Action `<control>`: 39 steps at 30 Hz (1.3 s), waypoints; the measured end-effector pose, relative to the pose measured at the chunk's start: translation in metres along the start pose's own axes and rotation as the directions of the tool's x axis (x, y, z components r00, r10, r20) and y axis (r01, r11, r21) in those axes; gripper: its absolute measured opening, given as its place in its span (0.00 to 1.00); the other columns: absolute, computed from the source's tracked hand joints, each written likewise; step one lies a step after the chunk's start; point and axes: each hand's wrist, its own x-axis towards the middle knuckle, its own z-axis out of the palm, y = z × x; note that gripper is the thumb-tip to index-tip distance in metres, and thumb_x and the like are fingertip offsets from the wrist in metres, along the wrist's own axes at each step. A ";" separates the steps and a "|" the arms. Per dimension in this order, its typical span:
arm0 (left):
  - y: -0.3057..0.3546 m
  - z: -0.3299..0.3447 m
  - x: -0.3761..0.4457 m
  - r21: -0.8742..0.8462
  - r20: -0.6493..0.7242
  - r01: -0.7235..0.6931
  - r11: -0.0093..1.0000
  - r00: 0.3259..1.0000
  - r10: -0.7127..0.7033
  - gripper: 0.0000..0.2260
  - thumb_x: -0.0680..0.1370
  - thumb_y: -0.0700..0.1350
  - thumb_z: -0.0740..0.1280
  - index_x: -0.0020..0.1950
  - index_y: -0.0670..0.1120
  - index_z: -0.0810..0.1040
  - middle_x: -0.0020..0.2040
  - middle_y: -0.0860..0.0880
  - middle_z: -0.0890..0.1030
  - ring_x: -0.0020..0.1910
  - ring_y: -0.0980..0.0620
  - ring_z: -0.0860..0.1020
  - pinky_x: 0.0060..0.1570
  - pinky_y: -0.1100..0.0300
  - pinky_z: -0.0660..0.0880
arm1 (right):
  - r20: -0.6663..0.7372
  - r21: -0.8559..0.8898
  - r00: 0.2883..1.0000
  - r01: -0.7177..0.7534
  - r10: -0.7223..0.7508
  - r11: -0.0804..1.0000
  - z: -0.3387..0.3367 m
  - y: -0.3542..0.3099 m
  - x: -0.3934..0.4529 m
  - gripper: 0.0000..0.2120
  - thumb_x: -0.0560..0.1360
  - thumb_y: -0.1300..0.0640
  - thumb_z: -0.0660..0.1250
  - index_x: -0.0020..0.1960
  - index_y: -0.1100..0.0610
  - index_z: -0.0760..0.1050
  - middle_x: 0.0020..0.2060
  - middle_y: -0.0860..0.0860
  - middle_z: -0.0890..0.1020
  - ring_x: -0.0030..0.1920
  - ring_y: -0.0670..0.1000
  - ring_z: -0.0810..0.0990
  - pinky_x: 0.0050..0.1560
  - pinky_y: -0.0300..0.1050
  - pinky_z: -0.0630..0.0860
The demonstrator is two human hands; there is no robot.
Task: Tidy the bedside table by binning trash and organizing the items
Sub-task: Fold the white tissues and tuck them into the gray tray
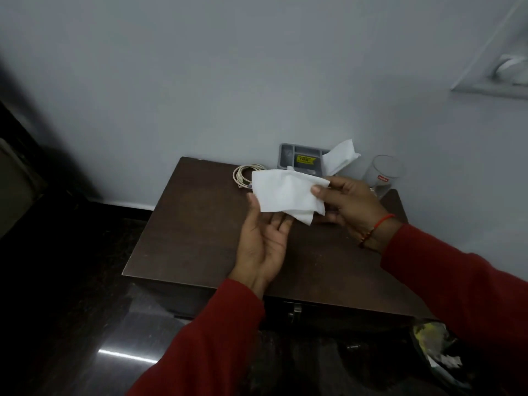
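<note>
Both hands hold a white tissue (285, 194) above the dark wooden bedside table (194, 238). My right hand (348, 204) pinches its right edge between thumb and fingers. My left hand (264, 244) is palm up under its lower left corner, thumb along the edge. A second white tissue (340, 160) leans in a grey tray (288, 155) with a yellow label at the back of the table. A coiled pale cable (243, 172) lies left of the tray. A clear glass (383, 174) stands at the back right corner.
A bin with a dark liner (437, 352) holding crumpled trash sits on the floor at the lower right. The table has a drawer handle (297, 310) at its front. A pale wall rises behind; dark glossy floor lies to the left.
</note>
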 end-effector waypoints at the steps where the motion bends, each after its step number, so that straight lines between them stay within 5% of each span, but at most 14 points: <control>1: 0.001 -0.001 0.001 -0.032 -0.020 -0.016 0.999 1.000 0.015 0.20 0.84 0.53 0.63 0.72 0.44 0.76 0.67 0.42 0.82 0.66 0.46 0.80 0.67 0.49 0.76 | 0.011 0.007 1.000 0.003 -0.003 1.000 0.001 0.003 -0.001 0.12 0.77 0.65 0.66 0.60 0.63 0.78 0.50 0.58 0.84 0.45 0.52 0.85 0.39 0.51 0.84; 6: 0.007 -0.006 0.009 -0.084 -0.136 -0.099 0.992 0.987 0.087 0.15 0.82 0.35 0.65 0.69 0.43 0.77 0.65 0.42 0.83 0.59 0.51 0.83 0.58 0.58 0.80 | 0.058 -0.056 0.997 0.053 -0.049 0.997 0.000 0.003 -0.001 0.10 0.77 0.63 0.66 0.56 0.57 0.80 0.49 0.54 0.85 0.45 0.53 0.86 0.42 0.54 0.84; 10: 0.009 -0.009 0.008 -0.077 -0.169 -0.118 0.990 0.980 0.104 0.17 0.80 0.29 0.64 0.66 0.43 0.78 0.66 0.43 0.82 0.63 0.51 0.82 0.57 0.58 0.80 | -0.063 -0.118 0.954 0.285 -0.294 0.951 -0.016 -0.028 0.020 0.12 0.77 0.67 0.65 0.59 0.61 0.79 0.50 0.56 0.83 0.37 0.53 0.85 0.37 0.45 0.84; 13: 0.009 -0.009 0.007 -0.054 -0.150 -0.107 0.993 0.984 0.098 0.18 0.80 0.29 0.65 0.67 0.43 0.77 0.65 0.42 0.83 0.64 0.48 0.82 0.58 0.55 0.80 | -0.069 -0.346 0.878 0.424 -0.474 0.837 -0.032 -0.062 0.046 0.13 0.77 0.70 0.64 0.59 0.61 0.78 0.49 0.59 0.82 0.32 0.50 0.84 0.35 0.40 0.83; 17: 0.008 -0.007 0.006 -0.019 -0.108 -0.092 0.996 0.990 0.090 0.20 0.80 0.29 0.64 0.70 0.44 0.76 0.61 0.43 0.85 0.61 0.50 0.83 0.57 0.55 0.81 | 0.009 -0.679 0.815 0.431 -0.580 0.595 -0.043 -0.090 0.086 0.11 0.76 0.68 0.65 0.53 0.61 0.83 0.47 0.55 0.83 0.42 0.56 0.84 0.37 0.40 0.83; 20: 0.005 -0.006 0.006 -0.014 -0.091 -0.088 0.996 0.992 0.086 0.21 0.80 0.29 0.64 0.71 0.44 0.75 0.59 0.44 0.86 0.60 0.50 0.84 0.56 0.56 0.82 | 0.108 -0.844 0.788 0.395 -0.606 0.363 -0.040 -0.096 0.107 0.12 0.75 0.66 0.64 0.52 0.58 0.84 0.49 0.54 0.85 0.47 0.54 0.84 0.44 0.31 0.79; 22: 0.004 -0.006 0.007 -0.012 -0.091 -0.085 0.996 0.992 0.084 0.22 0.80 0.29 0.64 0.72 0.44 0.75 0.59 0.44 0.86 0.60 0.49 0.83 0.56 0.55 0.82 | 0.155 -0.895 0.772 0.374 -0.616 0.244 -0.037 -0.096 0.118 0.12 0.75 0.65 0.64 0.53 0.57 0.84 0.52 0.54 0.85 0.54 0.53 0.82 0.58 0.37 0.75; 26: 0.006 -0.008 0.008 -0.025 -0.080 -0.089 0.996 0.993 0.087 0.22 0.80 0.29 0.64 0.72 0.44 0.74 0.58 0.44 0.87 0.57 0.50 0.85 0.52 0.57 0.84 | 0.162 -0.923 0.782 0.335 -0.602 0.188 -0.036 -0.092 0.129 0.12 0.76 0.65 0.63 0.53 0.57 0.84 0.54 0.56 0.85 0.58 0.57 0.80 0.66 0.46 0.72; 34: 0.008 -0.008 0.014 -0.021 -0.083 -0.075 0.997 0.994 0.073 0.22 0.79 0.29 0.65 0.72 0.44 0.75 0.57 0.44 0.87 0.58 0.48 0.85 0.54 0.55 0.84 | 0.144 -0.933 0.765 0.316 -0.628 0.171 -0.046 -0.089 0.133 0.13 0.76 0.67 0.62 0.54 0.59 0.84 0.55 0.56 0.84 0.58 0.56 0.81 0.64 0.35 0.67; 39: 0.008 -0.006 0.015 -0.006 -0.076 -0.076 0.997 0.994 0.075 0.21 0.79 0.30 0.65 0.72 0.43 0.75 0.56 0.45 0.87 0.59 0.49 0.84 0.53 0.56 0.84 | 0.257 -0.938 0.781 0.344 -0.569 0.048 -0.043 -0.087 0.135 0.14 0.76 0.68 0.61 0.54 0.59 0.83 0.55 0.59 0.84 0.57 0.59 0.81 0.64 0.41 0.69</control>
